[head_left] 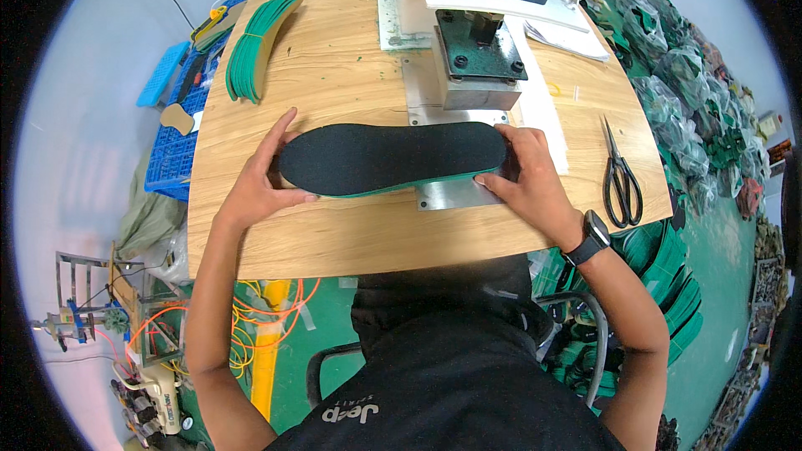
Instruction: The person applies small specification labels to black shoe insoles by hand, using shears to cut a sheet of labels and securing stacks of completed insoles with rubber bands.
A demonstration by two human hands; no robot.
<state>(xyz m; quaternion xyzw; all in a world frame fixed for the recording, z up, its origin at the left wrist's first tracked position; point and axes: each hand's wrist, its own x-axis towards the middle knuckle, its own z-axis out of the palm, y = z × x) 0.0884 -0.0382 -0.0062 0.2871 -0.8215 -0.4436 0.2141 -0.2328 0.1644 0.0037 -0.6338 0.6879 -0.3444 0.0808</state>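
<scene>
A black insole [393, 156] with a green lower edge lies sideways between my two hands, above the wooden table. My left hand [259, 175] grips its left end, thumb at the near edge and fingers round the far side. The other end is held by my right hand [528, 175], with the thumb on the near edge; a dark watch [595, 235] is on that wrist. Just beyond the insole stands a press with a metal block [480, 96] over a metal base plate [459, 195], which the insole partly covers.
A banded stack of green insoles [259, 46] sits at the table's far left. Black-handled scissors [620, 184] lie on the right. Blue crates [177, 150] stand beyond the left edge. Bagged green pieces [677, 67] and loose green insoles [668, 276] are heaped on the right-hand floor.
</scene>
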